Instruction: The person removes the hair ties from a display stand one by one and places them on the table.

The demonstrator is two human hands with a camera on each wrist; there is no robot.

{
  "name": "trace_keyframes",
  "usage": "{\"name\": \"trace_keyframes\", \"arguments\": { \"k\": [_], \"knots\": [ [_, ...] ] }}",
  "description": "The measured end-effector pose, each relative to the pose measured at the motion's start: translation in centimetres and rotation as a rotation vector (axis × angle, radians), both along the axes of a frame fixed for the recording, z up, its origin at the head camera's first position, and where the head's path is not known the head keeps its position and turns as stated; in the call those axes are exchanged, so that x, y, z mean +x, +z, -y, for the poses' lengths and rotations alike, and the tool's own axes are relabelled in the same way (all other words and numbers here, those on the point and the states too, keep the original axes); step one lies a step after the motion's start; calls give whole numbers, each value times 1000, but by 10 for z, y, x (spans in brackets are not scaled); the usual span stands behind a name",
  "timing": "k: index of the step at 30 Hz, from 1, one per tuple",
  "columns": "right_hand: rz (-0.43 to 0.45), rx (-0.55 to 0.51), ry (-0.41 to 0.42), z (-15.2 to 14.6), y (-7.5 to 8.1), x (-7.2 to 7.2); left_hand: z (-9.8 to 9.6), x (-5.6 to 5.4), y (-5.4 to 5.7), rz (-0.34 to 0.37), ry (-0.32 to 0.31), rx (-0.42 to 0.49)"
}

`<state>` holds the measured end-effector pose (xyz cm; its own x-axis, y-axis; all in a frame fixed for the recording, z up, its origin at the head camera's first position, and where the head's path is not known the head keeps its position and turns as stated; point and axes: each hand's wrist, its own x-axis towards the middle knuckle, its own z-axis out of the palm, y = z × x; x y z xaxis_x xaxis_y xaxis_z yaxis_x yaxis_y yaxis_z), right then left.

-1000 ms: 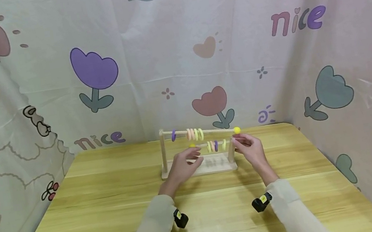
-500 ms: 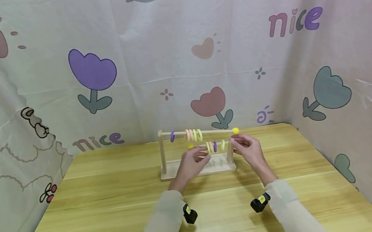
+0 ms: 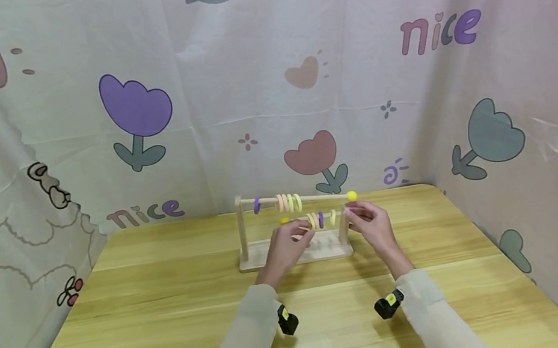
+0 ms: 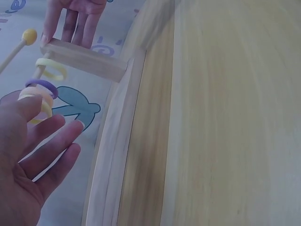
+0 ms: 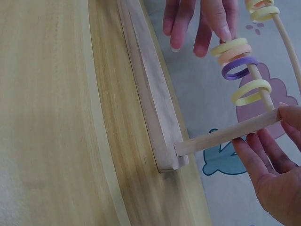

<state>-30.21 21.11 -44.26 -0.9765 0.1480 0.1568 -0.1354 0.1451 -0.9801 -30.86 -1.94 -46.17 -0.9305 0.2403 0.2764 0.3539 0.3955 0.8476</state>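
Two bare hands work at a small wooden rack [image 3: 334, 244] standing near the far edge of a wooden table [image 3: 161, 326]. The right hand [image 3: 375, 230] grips the top of the rack's right post [image 3: 344, 230] between thumb and fingers. The left hand [image 3: 285, 252] pinches a pale yellow ring [image 5: 229, 47] with thumb and forefinger, its other fingers spread away. That ring sits on the lower rod [image 5: 267, 101], which joins the right post; next along are a peach ring [image 5: 235, 55] and a purple ring [image 5: 240, 62], then, after a gap, another pale yellow one closer to the post. A yellow ball [image 3: 284, 220] shows at the lower rod's far end, just behind the left hand. Above, an upper rod [image 3: 323, 196] slopes gently down from the left post [image 3: 242, 228] to a second yellow ball at its right end, carrying one purple, two peach and two pale yellow rings. Behind hangs pale cloth [image 3: 224, 73] printed with tulips, hearts and the word "nice". Both sleeves are light, each wrist bearing a small black camera [image 3: 287, 320].
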Motion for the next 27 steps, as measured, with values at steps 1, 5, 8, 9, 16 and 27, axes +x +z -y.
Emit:
{"name": "trace_keyframes", "arguments": {
  "k": [1, 5, 8, 9, 16, 27],
  "knots": [
    [-2, -3, 0, 0, 0, 0, 0, -1, -1, -12, 5, 2],
    [-8, -13, -4, -1, 0, 0, -1, -3, -2, -25, 3, 16],
    [-15, -20, -6, -1, 0, 0, -3, -3, 0, -8, -17, 32],
    [-16, -17, -5, -1, 0, 0, -3, -3, 0, -4, -24, 35],
    [-13, -5, -1, 0, -1, -1, -3, -3, 0, -37, -18, 26],
    [-9, 4, -7, 1, -2, -1, 8, 1, 3, 27, 50, 160]
  ]
}}
